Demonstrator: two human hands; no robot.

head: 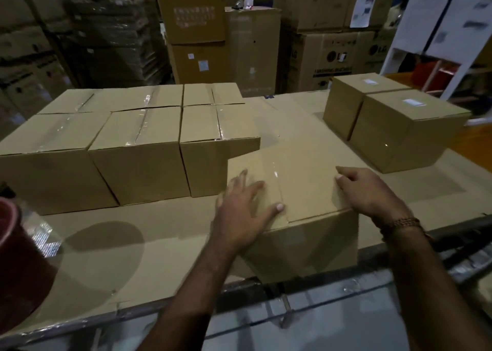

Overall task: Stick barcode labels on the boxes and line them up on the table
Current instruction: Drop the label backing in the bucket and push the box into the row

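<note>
A taped cardboard box (300,180) sits at the near edge of the cardboard-covered table (165,233). My left hand (245,212) lies flat on the left of its top, fingers spread. My right hand (370,193) rests on the top's right edge, fingers curled, and I cannot tell if it pinches a label. No label shows on this box. At the right stand two boxes with white labels on top (410,129) (356,95). A block of several unlabelled taped boxes (138,148) fills the left and back.
A roll of clear tape with a red core (24,260) is at the near left. A metal rail (332,289) runs along the table's near edge. Tall stacked cartons (327,55) and a white rack (436,31) stand behind the table.
</note>
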